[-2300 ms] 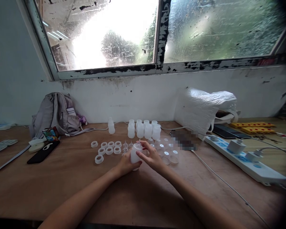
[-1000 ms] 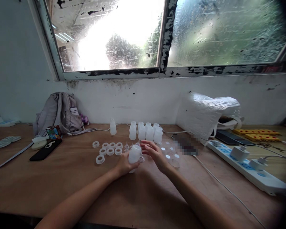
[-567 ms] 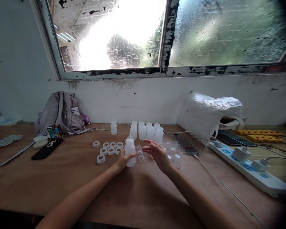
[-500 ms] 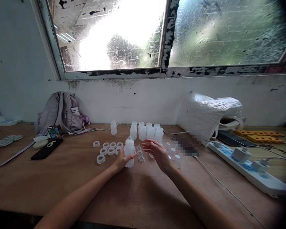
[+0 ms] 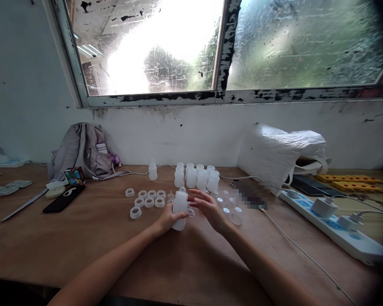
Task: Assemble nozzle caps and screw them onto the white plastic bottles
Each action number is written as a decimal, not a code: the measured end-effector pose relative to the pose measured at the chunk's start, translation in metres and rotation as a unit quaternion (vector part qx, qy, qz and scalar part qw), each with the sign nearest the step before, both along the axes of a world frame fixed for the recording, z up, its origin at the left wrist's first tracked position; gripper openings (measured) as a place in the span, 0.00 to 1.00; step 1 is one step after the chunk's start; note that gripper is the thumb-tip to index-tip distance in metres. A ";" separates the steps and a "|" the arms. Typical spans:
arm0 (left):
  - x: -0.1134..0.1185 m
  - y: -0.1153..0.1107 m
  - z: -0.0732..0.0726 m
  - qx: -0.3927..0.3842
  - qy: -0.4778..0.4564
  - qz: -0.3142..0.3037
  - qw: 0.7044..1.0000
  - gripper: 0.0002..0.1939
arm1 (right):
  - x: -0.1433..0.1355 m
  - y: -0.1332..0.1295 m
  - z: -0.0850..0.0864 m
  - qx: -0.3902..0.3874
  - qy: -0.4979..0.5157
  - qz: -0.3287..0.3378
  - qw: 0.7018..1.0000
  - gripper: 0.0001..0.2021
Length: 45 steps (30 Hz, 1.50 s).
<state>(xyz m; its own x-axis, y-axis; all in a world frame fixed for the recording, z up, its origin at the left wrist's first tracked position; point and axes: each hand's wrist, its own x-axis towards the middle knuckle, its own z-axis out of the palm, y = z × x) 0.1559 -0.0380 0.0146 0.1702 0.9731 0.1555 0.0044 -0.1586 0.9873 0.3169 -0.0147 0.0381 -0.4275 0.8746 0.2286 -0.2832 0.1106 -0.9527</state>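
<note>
One white bottle (image 5: 179, 206), topped with a clear teat (image 5: 182, 190), stands in the middle of the scene over the bench (image 5: 130, 259), leaning slightly to the right. The left hand (image 5: 166, 221) is wrapped around its body from the left, thumb across the near side. The right hand (image 5: 210, 208) has its fingers loosely spread and a little curved, tips just beside the bottle's upper part (whether any of them touches it, I cannot tell). Close behind the hands lie small clear pieces (image 5: 170, 196), partly hidden. To the left, white rings (image 5: 149, 202) lie in loose rows, and to the right, clear covers (image 5: 226, 211) with pale round spots are grouped beyond the right hand. Farther off, a cluster of open-topped bottles (image 5: 201, 179) stands upright, with a single bottle (image 5: 152, 169) well apart at its left. On the far left a grey backpack (image 5: 79, 153) leans against the wall (image 5: 166, 127), with a flat black case (image 5: 64, 199) nearer. On the right, a silvery bag (image 5: 284, 148) sits at the back, and a white power strip (image 5: 335, 225) runs toward the near edge.
</note>
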 end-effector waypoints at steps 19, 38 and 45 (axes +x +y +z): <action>0.013 -0.015 -0.001 -0.084 -0.037 -0.132 0.987 0.11 | -0.014 -0.013 -0.006 -0.043 -0.017 0.023 0.999 0.10; 0.028 -0.030 0.005 0.050 0.125 -0.075 0.988 0.13 | -0.013 -0.025 0.004 0.040 -0.016 -0.015 0.999 0.07; 0.026 -0.024 -0.005 0.173 0.303 0.075 0.934 0.26 | -0.011 -0.027 0.009 0.128 -0.095 -0.044 0.986 0.09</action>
<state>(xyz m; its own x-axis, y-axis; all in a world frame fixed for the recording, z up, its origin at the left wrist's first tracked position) 0.1823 -0.0616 0.0099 0.1960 0.9021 0.3845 0.5939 -0.4212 0.6854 0.3058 -0.0421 0.0473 -0.4085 0.8341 0.3707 -0.0810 0.3714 -0.9249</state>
